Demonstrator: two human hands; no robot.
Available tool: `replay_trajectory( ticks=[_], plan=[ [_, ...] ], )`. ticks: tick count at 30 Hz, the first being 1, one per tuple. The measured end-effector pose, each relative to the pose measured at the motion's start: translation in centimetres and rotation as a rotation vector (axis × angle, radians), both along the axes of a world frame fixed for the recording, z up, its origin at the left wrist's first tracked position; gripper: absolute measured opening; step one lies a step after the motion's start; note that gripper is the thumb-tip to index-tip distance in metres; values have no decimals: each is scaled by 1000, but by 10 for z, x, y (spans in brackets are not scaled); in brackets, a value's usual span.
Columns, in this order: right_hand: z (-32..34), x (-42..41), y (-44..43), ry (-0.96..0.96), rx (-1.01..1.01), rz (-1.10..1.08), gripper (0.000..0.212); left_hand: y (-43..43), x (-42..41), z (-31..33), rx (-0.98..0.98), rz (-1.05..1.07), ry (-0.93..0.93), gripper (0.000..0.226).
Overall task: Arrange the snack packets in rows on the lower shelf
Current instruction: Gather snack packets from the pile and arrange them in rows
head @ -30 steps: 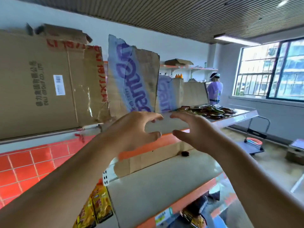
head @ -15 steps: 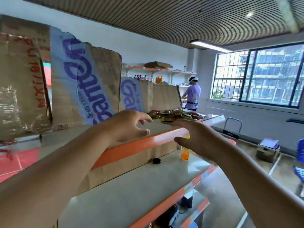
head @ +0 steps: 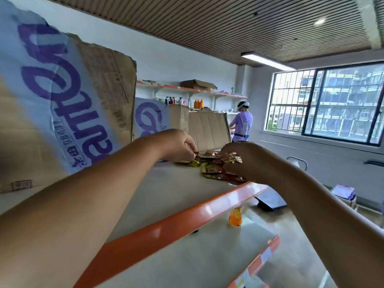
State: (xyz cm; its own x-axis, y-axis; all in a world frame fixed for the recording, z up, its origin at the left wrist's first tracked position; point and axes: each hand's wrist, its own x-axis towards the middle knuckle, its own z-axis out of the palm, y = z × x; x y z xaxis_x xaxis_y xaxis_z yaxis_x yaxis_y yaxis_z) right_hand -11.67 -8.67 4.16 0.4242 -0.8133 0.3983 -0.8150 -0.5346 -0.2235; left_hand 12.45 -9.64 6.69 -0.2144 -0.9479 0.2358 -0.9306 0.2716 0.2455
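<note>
A pile of small red, brown and yellow snack packets (head: 212,168) lies at the far right end of the top shelf (head: 178,190), which has an orange front edge. My left hand (head: 178,145) reaches to the pile's left side, fingers curled and pinching a packet's edge. From the right, my right hand (head: 243,159) grips several packets with curled fingers. The lower shelf (head: 207,256) is a grey board below.
Torn cardboard sheets (head: 68,113) with purple print stand along the back of the top shelf. An orange bottle (head: 235,217) stands on the lower shelf. A person in a purple shirt (head: 242,124) works at far wall shelves. A window fills the right.
Both hands have moved forward from the shelf's orange edge to the packet pile and closed on packets. The view has shifted right and closer.
</note>
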Motion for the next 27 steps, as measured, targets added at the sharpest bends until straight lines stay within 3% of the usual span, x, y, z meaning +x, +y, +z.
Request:
replay_trajectory(
  ticks=[8,16,21,23,27],
  plan=[
    [4,15,-85,25,7,46,27,-74,-8,-6,82,164,-19,22],
    [18,47,-158,330,89,214,24,-129,-24,-32,150,439,-136,26],
    [34,67,-199,488,138,338,27,-133,-28,-62,38,481,-181,34],
    [37,70,-211,516,108,355,31,-136,-28,-70,-49,467,-227,23],
    [22,71,-227,413,65,378,29,-139,-34,-74,-113,453,-370,18]
  ],
)
